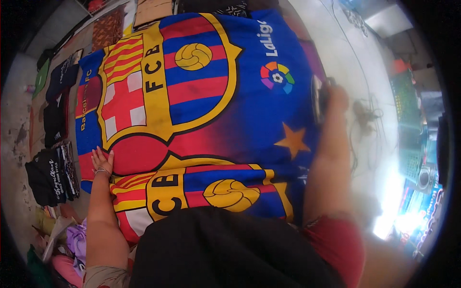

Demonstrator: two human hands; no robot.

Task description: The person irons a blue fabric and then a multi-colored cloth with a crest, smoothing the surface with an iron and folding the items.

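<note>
A wide blue, red and yellow cloth [249, 127] lies spread before me, printed with a large crest, a ball and an orange star. Its near part is folded or bunched against my body. My left hand [102, 162] rests flat on the cloth's left edge, fingers apart, a bracelet at the wrist. On the far right edge, my right hand [338, 96] is closed round the dark handle of what looks like a clothes iron [317, 98]. The iron is tilted up on its side, its pale plate toward the cloth; motion blurs it, and whether it touches the fabric I cannot tell.
Folded dark garments [48, 177] are stacked along the left, with a purple bundle [78, 240] below them. A brown patterned cloth [106, 30] lies at the back. Past the right edge, a cord [362, 62] trails over the pale floor near a green basket [407, 103].
</note>
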